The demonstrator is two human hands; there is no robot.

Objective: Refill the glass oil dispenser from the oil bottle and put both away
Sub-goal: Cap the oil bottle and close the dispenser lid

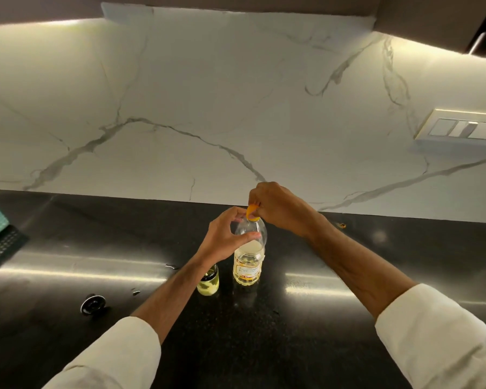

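Glass oil dispenser [208,282] stands low centre on the bench [68,276], just left of the oil bottle [249,259]. Our left hand [225,240] clasps the bottle's shoulder; our right hand [278,209] pinches its orange cap [251,213]. A careless twist could tip it, spilling oil.

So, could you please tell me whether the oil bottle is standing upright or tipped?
Upright: the oil bottle stands on the counter, neck up, orange cap topmost.
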